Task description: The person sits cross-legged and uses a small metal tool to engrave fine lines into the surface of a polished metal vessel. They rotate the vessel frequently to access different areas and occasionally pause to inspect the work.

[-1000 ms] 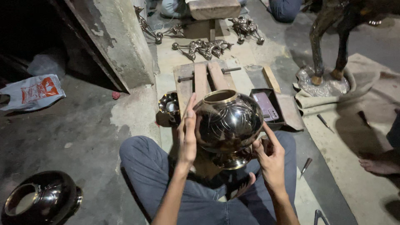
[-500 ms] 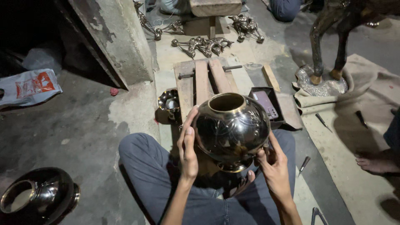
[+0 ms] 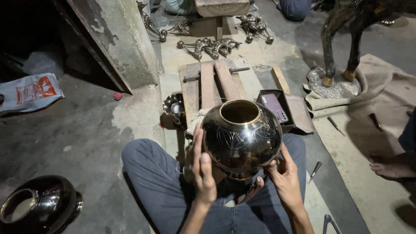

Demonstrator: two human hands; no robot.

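I am sitting cross-legged on the floor (image 3: 86, 130) and holding a round, dark, polished metal pot (image 3: 242, 138) upright over my lap, its brass-rimmed mouth facing up. My left hand (image 3: 200, 167) is pressing flat against the pot's left side, its fingers (image 3: 197, 145) lying straight and close together, pointing up along the curve. My right hand (image 3: 286, 175) is cupping the lower right side, near the base; its fingers are curling under the belly, so I cannot tell how far they are spread. The pot is sitting between both palms, touching each, with fine engraved lines showing on its front.

Just beyond the pot, wooden planks (image 3: 212, 82) are lying on the floor, with a small shiny bowl (image 3: 174, 106) at their left edge and a dark tray (image 3: 277, 108) at their right. A second dark pot (image 3: 39, 206) is lying on its side at the floor's near left corner. Thin chisels (image 3: 315, 170) are lying to my right.
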